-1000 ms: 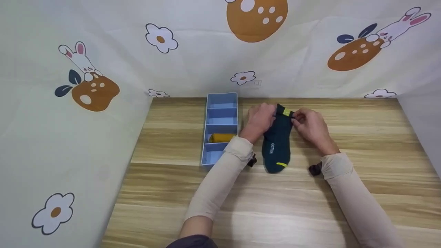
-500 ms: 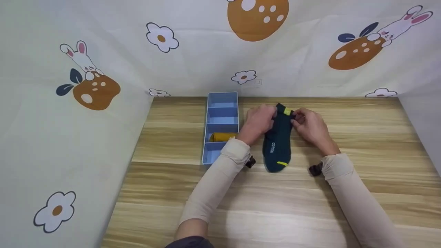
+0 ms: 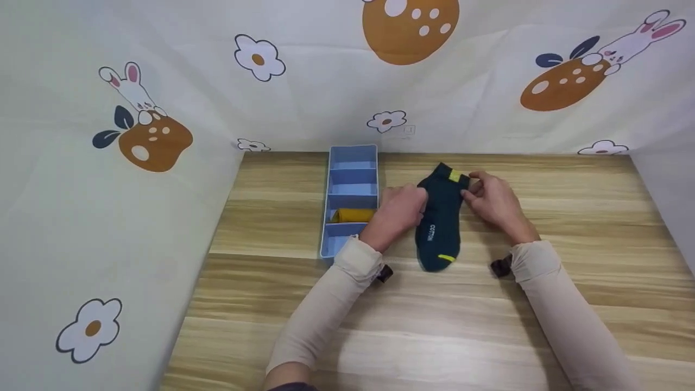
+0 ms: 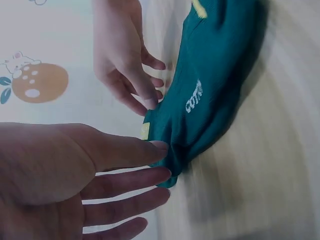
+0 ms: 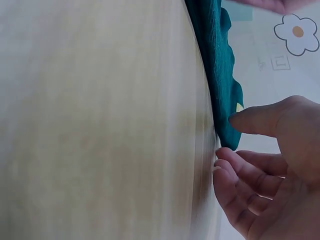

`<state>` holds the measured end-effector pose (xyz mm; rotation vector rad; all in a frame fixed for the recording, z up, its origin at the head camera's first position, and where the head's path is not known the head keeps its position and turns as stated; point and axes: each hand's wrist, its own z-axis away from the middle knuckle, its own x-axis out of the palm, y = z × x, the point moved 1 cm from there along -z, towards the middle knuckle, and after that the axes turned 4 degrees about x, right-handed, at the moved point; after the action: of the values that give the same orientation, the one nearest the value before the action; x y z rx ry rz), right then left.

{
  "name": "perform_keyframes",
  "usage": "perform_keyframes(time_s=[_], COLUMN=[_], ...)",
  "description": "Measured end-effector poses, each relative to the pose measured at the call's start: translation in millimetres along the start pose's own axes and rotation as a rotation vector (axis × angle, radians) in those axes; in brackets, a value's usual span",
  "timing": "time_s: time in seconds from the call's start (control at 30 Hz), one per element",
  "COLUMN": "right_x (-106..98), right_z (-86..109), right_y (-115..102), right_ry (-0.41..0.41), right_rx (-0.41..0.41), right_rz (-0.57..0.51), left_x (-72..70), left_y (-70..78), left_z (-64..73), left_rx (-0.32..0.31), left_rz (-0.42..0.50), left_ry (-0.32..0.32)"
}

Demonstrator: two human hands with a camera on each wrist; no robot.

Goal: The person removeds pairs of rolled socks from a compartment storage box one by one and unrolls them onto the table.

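A dark green ankle sock (image 3: pixel 441 222) lies flat on the wooden table, its cuff toward the back wall. It has white "COTTON" lettering, a yellow cuff patch (image 3: pixel 455 175) and a yellow toe mark. At its left edge is my left hand (image 3: pixel 398 210); the left wrist view shows straight fingers, with thumb and index fingertips (image 4: pixel 161 146) against the sock near the cuff. My right hand (image 3: pixel 494 203) is at the cuff's right corner. Its thumb (image 5: pixel 255 120) touches the cuff, while the other fingers, slightly bent, lie apart from the thumb.
Left of the sock stands a blue divided box (image 3: pixel 353 146). One compartment holds a rolled mustard-yellow cloth item (image 3: pixel 353 215). My left forearm passes close to the box's front corner. A patterned wall covering (image 3: pixel 309 108) rises behind the wooden table (image 3: pixel 434 326).
My left hand has moved from the cuff down and left along the sock's edge, uncovering the cuff's left side. The cuff's right corner is spread slightly further right; my right hand stays beside it.
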<state>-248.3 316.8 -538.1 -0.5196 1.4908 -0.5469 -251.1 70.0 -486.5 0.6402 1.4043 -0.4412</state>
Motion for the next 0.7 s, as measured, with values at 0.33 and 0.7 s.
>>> perform_keyframes(time_s=[0.33,0.7], right_x=[1,7], right_z=[2.5,2.1], right_y=[0,-4], right_ry=[-0.014,-0.028], right_rx=[0.136,0.14], right_rz=[-0.01,-0.108], left_x=[12.0,24.8], left_y=[0.2,-3.4], left_z=[21.9,29.3], left_rx=[0.016,0.06], left_rz=[-0.05,-0.07], left_ry=[-0.036,0.028])
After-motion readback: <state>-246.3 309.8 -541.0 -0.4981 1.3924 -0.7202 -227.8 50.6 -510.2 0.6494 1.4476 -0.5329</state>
